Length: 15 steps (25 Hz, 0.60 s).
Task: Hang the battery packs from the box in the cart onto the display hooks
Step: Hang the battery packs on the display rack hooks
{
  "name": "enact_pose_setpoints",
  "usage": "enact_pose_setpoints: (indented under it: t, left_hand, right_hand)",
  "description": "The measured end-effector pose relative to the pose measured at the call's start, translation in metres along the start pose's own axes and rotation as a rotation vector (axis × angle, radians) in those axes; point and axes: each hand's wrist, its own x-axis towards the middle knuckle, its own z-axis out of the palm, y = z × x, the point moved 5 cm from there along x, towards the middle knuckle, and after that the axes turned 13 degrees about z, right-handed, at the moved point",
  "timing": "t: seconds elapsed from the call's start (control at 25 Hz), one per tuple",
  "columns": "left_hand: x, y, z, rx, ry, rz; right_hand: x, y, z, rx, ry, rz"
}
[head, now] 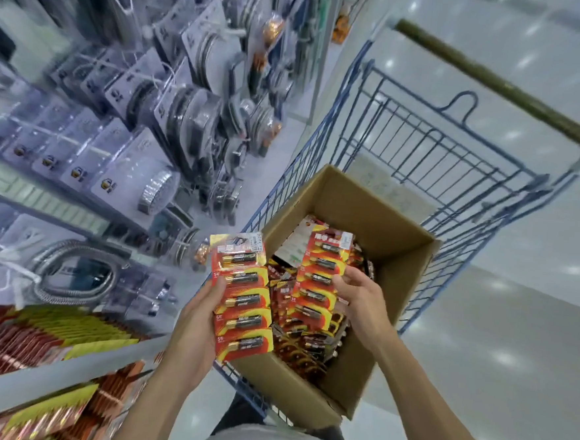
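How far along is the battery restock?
Done: rows of red-and-yellow packs already displayed lower left, blurred. In hand: left hand grips one battery strip; right hand holds a second strip over the cardboard box. Left: both strips unhung, and many loose packs lie in the box in the cart.

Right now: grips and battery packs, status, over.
Left-hand grip on one battery strip, beside the box. Right-hand grip on a second strip, over the box. Nothing in the way.
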Motion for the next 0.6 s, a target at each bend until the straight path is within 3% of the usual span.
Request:
enact_pose_setpoints:
  t: [0.36,0.6]
  left_hand:
    - [-0.05,0.062,0.01,-0.011,-0.121,0.174]
    - [-0.138,0.082,-0.038,-0.086,0.004,0.415]
  right_hand:
    - [-0.148,-0.041,0.023,0.125,-0.072,-0.213]
    - [-0.21,-0.032,0.068,0.027,-0.307,-0.281]
